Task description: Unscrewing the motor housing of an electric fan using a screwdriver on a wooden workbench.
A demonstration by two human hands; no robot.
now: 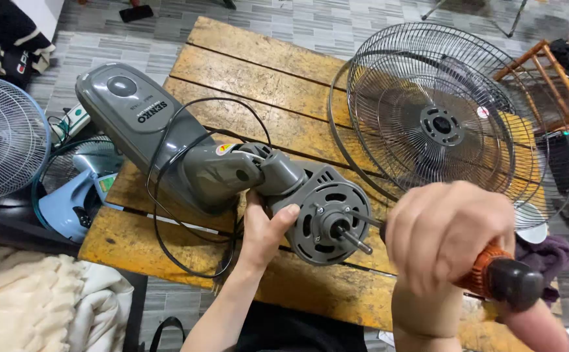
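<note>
Head view shows me a grey fan body (187,153) lying on its side across a worn yellow wooden counter (265,72), its motor housing (320,218) turned toward me with the bare shaft (353,240) sticking out. I judge this thing fairly heavy at the motor end and rigid, with a hard plastic shell that looks smooth and a bit slippery; the neck joint just behind the motor seems the sound place to grip, since it is narrow and near the weight. That is where my left hand (265,225) sits: its fingers (284,215) are curled from below around the neck, thumb pressed against the side of the housing, so they are closed on the fan rather than spread. My right hand (447,234) is blurred, its fingers wrapped tight around the orange and black handle of a screwdriver (499,277), whose thin shank points at the front of the motor; I cannot tell if the tip touches a screw. A black power cord (167,215) loops loosely over the fan body. The wire fan guard (437,117) lies apart at the counter's far right, light and easily bent by my reckoning. Other fans (4,137) stand on the floor at left.
</note>
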